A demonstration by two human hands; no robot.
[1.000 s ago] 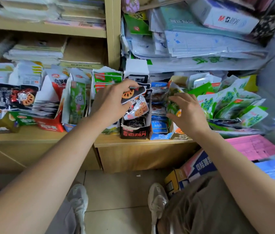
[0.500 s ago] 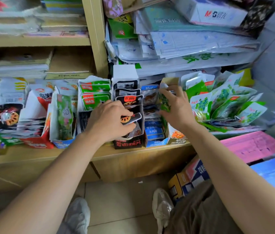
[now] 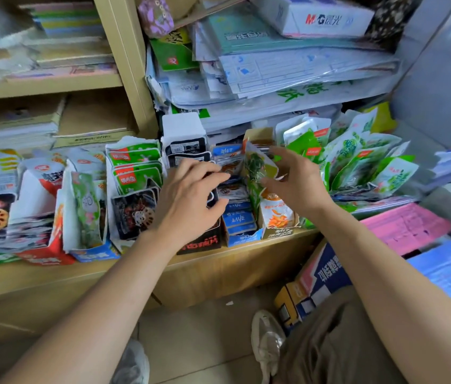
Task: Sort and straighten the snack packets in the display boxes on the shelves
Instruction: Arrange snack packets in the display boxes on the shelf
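Two hands at one shelf (image 3: 52,275). Left hand (image 3: 191,198) grips a dark packet (image 3: 214,195) down in the black box (image 3: 202,242). Right hand (image 3: 296,187), fingers (image 3: 290,162) spread and empty, sits just right of the upright green packet (image 3: 256,166) in the tan box (image 3: 279,232), the nearer hand.

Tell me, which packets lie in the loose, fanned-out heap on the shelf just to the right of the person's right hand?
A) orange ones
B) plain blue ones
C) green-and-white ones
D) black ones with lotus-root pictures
C: the fanned heap beside the right hand is made up of green-and-white packets, leaning at different angles.
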